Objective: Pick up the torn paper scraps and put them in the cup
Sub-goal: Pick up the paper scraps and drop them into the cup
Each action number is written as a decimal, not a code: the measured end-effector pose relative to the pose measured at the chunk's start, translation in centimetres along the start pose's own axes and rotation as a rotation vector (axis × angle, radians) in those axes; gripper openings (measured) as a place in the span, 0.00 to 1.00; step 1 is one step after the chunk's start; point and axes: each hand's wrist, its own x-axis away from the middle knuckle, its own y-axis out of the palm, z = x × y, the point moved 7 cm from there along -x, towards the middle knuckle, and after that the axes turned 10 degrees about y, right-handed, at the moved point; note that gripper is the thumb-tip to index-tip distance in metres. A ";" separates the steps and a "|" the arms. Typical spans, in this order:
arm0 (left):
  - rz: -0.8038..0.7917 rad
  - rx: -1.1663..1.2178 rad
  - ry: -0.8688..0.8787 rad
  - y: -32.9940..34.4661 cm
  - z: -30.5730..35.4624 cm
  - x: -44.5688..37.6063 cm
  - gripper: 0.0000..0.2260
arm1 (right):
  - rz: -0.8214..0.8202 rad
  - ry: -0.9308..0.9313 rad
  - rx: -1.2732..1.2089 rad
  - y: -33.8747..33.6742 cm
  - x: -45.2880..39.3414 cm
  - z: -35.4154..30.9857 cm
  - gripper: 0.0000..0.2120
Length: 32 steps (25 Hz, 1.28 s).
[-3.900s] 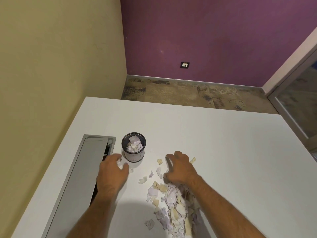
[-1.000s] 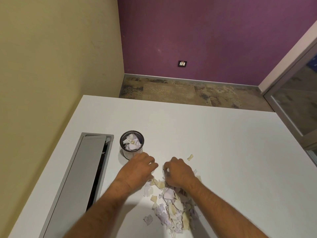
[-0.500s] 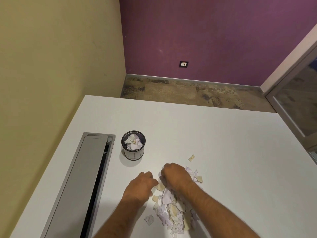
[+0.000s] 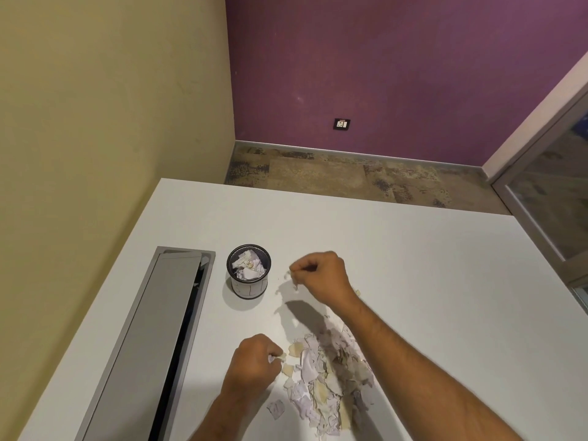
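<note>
White table (image 4: 413,281): bears every item listed here; both forearms reach in over its near edge.

Grey cable-tray lid (image 4: 152,345): long recessed panel set into the table, well to the left of both hands, with a dark slot open along its right side.

Pile of torn paper scraps (image 4: 327,377): white, lilac and cream pieces heaped loosely just right of the left hand and under the right forearm; one scrap (image 4: 276,409) lies apart at the near left of the heap.

Right hand (image 4: 321,276): raised above the table, just right of the cup and level with its rim, fingers curled into a closed pinch. Small pale scraps show at the fingertips; how many it holds cannot be told.

Left hand (image 4: 254,364): low on the table at the pile's left edge, fingers closed, thumb and forefinger nipping a small cream scrap (image 4: 282,356).

Black mesh cup (image 4: 248,272): upright, standing left of the right hand and beyond the left hand, between the tray lid and the right hand; already packed near the rim with crumpled scraps.
</note>
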 end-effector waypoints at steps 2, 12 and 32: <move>0.029 0.028 -0.022 -0.2 -0.1 0.5 0.09 | 0.004 -0.054 -0.023 0.8 -0.6 -2.9 0.09; 0.293 0.255 0.008 -6.3 1.5 0.4 0.08 | -0.093 -0.183 0.283 5.3 -2.2 -6.2 0.11; 0.399 -0.205 0.336 -13.4 6.3 -6.8 0.18 | -0.189 0.123 0.661 0.3 1.6 9.2 0.18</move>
